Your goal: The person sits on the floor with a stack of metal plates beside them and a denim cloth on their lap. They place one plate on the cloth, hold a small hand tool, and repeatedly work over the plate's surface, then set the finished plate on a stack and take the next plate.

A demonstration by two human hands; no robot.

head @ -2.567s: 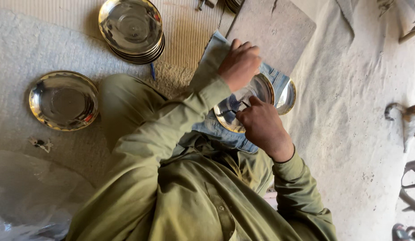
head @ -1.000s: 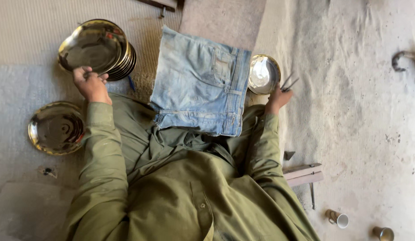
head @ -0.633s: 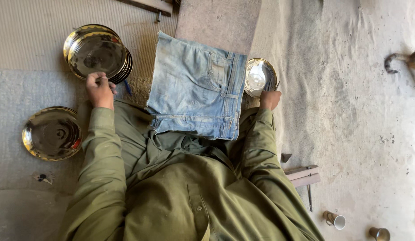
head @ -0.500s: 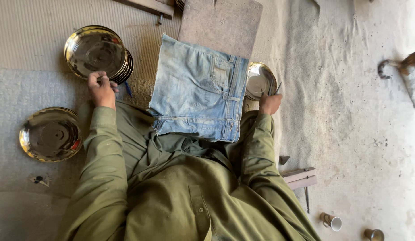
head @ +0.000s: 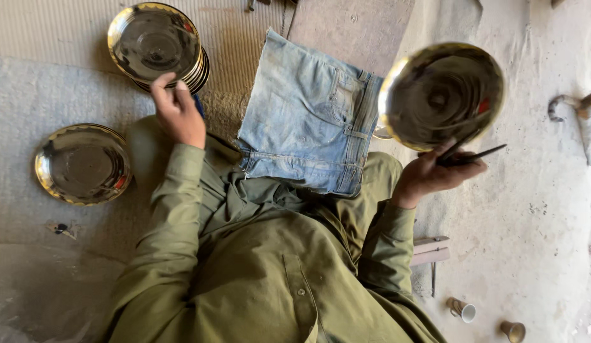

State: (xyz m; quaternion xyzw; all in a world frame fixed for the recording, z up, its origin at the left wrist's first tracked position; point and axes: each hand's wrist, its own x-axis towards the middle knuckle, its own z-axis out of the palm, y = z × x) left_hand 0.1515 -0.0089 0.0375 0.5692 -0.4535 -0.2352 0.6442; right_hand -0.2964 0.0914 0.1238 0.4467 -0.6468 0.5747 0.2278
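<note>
The right hand holds a raised brass plate by its lower rim, fingers curled under it, with a thin dark tool pinched in the same grip and sticking out to the side. The plate looks stiff, thin and fairly light, its polished face likely slippery, so the rolled rim is the sound place to hold; one-handed it could tip. It hangs in the air above the floor, just beside the folded denim that lies over the lap. The left hand reaches out with fingers loosely bent, touching the near edge of a stack of like plates; I cannot tell whether it grips anything. A single plate lies apart on the mat. Open room lies to the right over bare floor, where two small cups stand nearer the body.
</note>
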